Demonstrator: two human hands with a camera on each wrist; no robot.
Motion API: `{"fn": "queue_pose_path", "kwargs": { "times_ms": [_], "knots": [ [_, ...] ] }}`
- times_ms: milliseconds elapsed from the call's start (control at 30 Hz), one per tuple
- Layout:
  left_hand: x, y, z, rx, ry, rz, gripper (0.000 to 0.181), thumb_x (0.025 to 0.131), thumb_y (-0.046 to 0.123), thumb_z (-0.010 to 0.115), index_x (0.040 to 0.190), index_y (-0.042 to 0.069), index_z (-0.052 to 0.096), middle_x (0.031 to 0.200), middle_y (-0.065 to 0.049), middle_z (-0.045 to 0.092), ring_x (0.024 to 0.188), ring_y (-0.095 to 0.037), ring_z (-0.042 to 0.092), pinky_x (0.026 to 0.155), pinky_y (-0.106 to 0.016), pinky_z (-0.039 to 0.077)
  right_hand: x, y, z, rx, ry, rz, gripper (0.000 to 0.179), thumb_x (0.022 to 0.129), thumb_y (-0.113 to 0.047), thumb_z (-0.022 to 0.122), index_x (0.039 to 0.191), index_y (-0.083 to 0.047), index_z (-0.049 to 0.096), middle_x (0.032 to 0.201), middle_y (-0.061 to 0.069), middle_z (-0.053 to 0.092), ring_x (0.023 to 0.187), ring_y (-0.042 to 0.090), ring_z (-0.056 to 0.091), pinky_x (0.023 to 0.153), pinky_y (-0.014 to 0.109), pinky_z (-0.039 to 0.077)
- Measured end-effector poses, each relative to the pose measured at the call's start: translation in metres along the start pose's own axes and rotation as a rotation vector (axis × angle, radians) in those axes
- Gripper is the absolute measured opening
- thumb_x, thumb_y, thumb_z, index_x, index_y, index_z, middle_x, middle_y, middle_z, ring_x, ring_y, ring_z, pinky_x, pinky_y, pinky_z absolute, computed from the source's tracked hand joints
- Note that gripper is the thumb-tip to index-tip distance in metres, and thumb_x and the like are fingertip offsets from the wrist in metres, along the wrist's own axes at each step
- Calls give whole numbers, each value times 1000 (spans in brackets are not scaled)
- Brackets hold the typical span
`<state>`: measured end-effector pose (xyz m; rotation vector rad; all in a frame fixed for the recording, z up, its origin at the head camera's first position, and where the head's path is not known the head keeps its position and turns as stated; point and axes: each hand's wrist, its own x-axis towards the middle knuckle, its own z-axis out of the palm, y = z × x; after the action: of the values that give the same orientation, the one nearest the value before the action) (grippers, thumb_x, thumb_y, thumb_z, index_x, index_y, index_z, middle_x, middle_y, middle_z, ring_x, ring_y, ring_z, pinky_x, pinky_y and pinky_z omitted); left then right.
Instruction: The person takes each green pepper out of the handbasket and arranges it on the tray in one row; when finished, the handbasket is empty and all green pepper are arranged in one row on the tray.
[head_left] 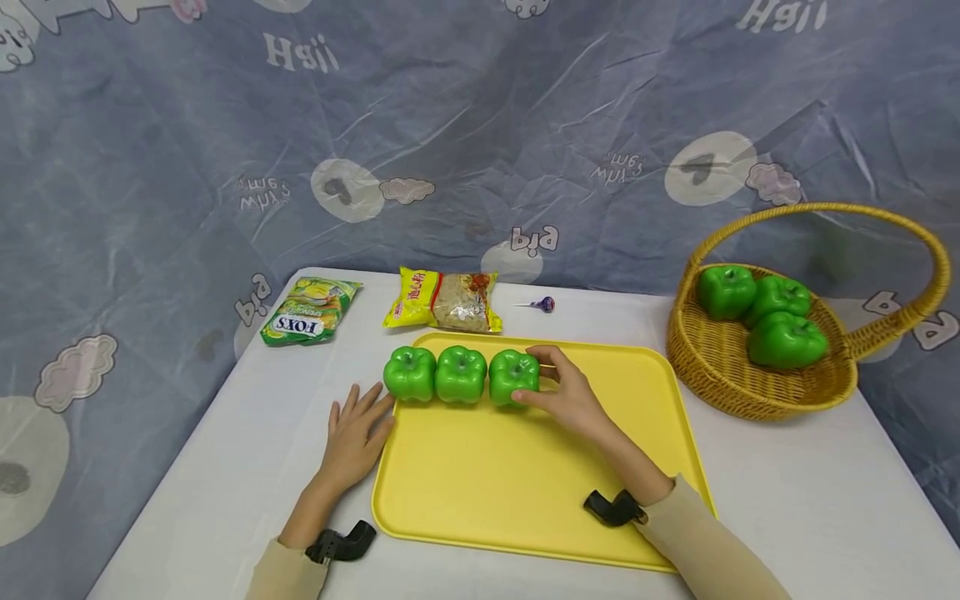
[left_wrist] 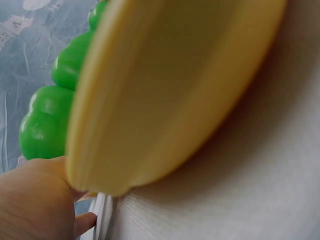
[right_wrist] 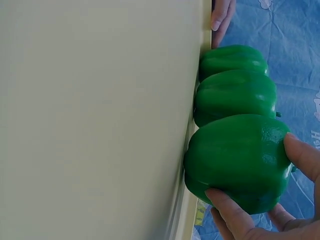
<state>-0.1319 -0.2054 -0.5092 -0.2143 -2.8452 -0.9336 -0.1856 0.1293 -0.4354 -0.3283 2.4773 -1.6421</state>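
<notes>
Three green bell peppers stand in a row along the back left of a yellow tray. My right hand grips the rightmost pepper, thumb on its near side and fingers round its far right side. The middle pepper is close beside it, and the left pepper sits over the tray's left back corner. My left hand rests on the white table with spread fingers, beside the tray's left edge and just below the left pepper. In the right wrist view the gripped pepper sits at the tray's rim.
A wicker basket with a tall handle stands at the right, holding three more green peppers. Behind the tray lie a green FOX'S packet, a yellow noodle packet and a lollipop. A printed grey-blue cloth hangs behind the table.
</notes>
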Motion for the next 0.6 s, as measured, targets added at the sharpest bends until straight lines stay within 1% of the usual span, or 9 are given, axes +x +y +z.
{"fn": "queue_pose_path", "kwargs": {
  "times_ms": [133,300,467,600],
  "knots": [
    [0,0,0,0,12,10,43,100,28,52,141,15,54,154,-17,39,146,-52,16,111,-73,2,1,-1,0,-4,-4,-1,70,81,-12,80,141,-7,43,137,17,50,130,41,51,96,47,52],
    [1,0,-1,2,-7,0,44,100,29,52,142,16,53,155,-16,38,147,-50,15,112,-72,1,1,-1,0,19,-25,-20,71,81,-11,80,142,-6,42,139,18,48,131,41,49,95,44,53],
    [1,0,0,1,0,1,43,100,28,52,141,15,54,154,-17,39,146,-51,16,111,-73,2,2,0,1,46,-41,-40,76,80,-7,80,144,-4,40,140,19,46,131,40,48,97,43,53],
    [1,0,0,2,-1,1,43,100,28,52,141,14,54,154,-17,39,146,-51,16,111,-73,1,3,1,1,51,-44,-36,78,78,-5,81,144,-5,39,142,18,45,132,40,48,95,43,53]
  ]
}}
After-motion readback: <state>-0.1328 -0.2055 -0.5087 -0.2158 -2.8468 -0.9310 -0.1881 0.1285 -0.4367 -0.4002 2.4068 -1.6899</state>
